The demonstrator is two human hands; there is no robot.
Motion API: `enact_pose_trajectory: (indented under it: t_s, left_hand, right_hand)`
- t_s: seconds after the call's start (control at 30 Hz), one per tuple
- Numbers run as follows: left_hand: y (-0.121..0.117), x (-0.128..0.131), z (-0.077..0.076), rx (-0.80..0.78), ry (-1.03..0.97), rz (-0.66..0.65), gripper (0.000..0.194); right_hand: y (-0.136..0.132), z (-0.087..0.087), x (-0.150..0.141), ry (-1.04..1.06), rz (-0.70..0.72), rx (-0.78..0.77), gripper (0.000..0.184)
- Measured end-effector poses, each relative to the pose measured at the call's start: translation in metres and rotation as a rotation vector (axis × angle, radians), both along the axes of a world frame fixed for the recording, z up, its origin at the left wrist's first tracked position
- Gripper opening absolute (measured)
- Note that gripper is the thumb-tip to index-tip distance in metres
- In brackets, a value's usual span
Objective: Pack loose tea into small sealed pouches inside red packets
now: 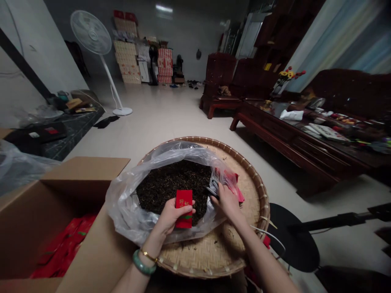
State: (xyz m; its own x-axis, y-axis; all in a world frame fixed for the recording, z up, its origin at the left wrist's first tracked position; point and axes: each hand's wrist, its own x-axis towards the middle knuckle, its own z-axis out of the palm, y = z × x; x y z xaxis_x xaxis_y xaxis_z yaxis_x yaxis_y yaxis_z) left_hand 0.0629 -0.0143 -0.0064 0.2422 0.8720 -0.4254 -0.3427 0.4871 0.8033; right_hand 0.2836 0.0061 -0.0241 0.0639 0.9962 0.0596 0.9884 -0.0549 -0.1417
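My left hand [171, 215] grips a small red packet [184, 203] with gold characters and a green mark, thumb across its front. The packet is upright over a clear plastic bag [125, 195] of dark, twisted dry leaves [171, 175] that look like tea. At the bag's right edge, my right hand [227, 199] is closed on a black tool with two narrow arms [213, 190]; its exact kind I cannot make out. Beyond that hand lie red packets [233, 179], partly behind the plastic. A round woven bamboo tray [256, 175] bears the bag.
An open cardboard box [100, 244] with several red packets [67, 244] stands at left. A white cord [275, 236] runs by the tray's right edge, near a black round stand base [293, 240]. Farther off are a white fan [106, 73] and a dark wooden table [284, 142].
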Motion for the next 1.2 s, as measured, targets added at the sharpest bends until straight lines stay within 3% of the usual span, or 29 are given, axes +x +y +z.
enact_pose_trajectory:
  t_s: [0.13, 0.27, 0.4, 0.47, 0.6, 0.77, 0.93, 1.2]
  left_hand:
    - [-0.001, 0.0, 0.0, 0.019, 0.02, -0.026, 0.049]
    - [-0.001, -0.001, 0.001, 0.06, 0.07, -0.088, 0.046]
    - [-0.001, 0.002, 0.002, 0.144, 0.132, -0.172, 0.039]
    - [-0.001, 0.003, 0.002, 0.169, 0.177, -0.2, 0.035]
    - [-0.002, 0.002, 0.002, 0.172, 0.228, -0.245, 0.025]
    - [-0.004, -0.003, -0.001, 0.146, 0.18, -0.303, 0.036]
    - [-0.007, -0.008, -0.003, 0.088, -0.027, -0.327, 0.052]
    - [-0.007, -0.006, 0.001, 0.02, -0.208, -0.261, 0.053]
  right_hand:
    - [0.001, 0.007, 0.007, 0.331, 0.127, 0.068, 0.046]
    - [-0.003, 0.039, -0.003, 0.733, 0.333, -0.027, 0.054]
    - [-0.007, 0.069, -0.029, 0.752, 0.469, -0.184, 0.058]
    - [-0.006, 0.075, -0.041, 0.722, 0.485, -0.213, 0.046]
    - [0.0, 0.075, -0.053, 0.695, 0.446, -0.173, 0.025]
    - [0.006, 0.072, -0.049, 0.677, 0.435, -0.146, 0.024]
    - [0.009, 0.071, -0.042, 0.72, 0.411, -0.126, 0.024]
    - [0.008, 0.068, -0.044, 0.749, 0.431, -0.116, 0.019]
